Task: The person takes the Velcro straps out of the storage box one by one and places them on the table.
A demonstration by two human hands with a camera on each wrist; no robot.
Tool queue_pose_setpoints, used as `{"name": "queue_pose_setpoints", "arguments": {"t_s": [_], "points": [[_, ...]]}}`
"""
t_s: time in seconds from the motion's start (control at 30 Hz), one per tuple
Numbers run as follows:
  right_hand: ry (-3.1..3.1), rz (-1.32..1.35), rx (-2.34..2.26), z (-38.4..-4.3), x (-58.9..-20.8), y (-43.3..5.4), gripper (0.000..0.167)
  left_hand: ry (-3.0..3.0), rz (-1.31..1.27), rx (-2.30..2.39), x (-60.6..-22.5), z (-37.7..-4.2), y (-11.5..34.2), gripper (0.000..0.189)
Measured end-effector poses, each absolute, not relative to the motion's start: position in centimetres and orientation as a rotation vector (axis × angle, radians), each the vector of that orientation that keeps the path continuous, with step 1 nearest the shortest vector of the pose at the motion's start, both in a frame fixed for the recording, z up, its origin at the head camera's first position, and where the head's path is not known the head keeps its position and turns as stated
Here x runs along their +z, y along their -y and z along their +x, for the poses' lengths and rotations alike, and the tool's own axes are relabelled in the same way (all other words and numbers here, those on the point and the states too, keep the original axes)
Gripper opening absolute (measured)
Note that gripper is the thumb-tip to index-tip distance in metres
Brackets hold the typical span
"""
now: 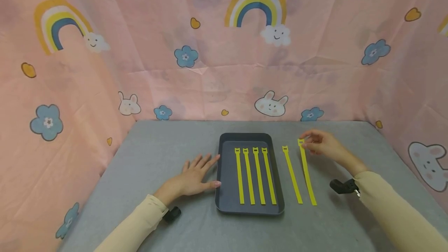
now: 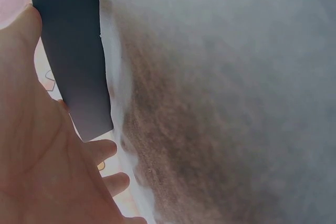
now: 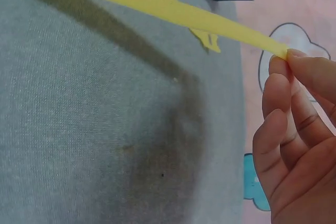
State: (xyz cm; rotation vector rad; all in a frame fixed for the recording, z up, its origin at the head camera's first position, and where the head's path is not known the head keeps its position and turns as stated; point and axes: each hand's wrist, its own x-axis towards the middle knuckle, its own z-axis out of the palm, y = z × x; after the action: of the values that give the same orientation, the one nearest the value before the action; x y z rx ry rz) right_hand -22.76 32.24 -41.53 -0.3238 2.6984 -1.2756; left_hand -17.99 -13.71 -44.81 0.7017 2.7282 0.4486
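My right hand (image 1: 323,145) pinches the slotted head of a yellow cable strap (image 1: 305,170) between thumb and forefinger. In the right wrist view the strap (image 3: 210,22) stretches off to the left with its shadow on the cloth below, so the pinched end is raised. Another yellow strap (image 1: 292,176) lies between it and the dark grey tray (image 1: 227,201). Several more yellow straps (image 1: 259,178) lie side by side in the tray, heads toward the back. With fingers spread, my left hand (image 1: 191,178) touches the tray's left side; the left wrist view shows the dark tray wall (image 2: 73,56) against it.
A grey cloth covers the table (image 1: 168,139). A pink curtain (image 1: 217,81) with rainbows, flowers and rabbits stands behind it and along both sides. A black wrist camera mount (image 1: 343,186) sits by the right sleeve, another (image 1: 172,214) by the left one.
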Motion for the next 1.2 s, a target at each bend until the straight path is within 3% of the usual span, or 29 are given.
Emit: {"name": "queue_pose_setpoints", "arguments": {"t_s": [1.2], "points": [[-2.695, -0.293, -1.23, -24.2, -45.7, -31.7, 0.029, -2.731, 0.695, 0.444, -44.8, -17.9, 13.6, 0.087]]}}
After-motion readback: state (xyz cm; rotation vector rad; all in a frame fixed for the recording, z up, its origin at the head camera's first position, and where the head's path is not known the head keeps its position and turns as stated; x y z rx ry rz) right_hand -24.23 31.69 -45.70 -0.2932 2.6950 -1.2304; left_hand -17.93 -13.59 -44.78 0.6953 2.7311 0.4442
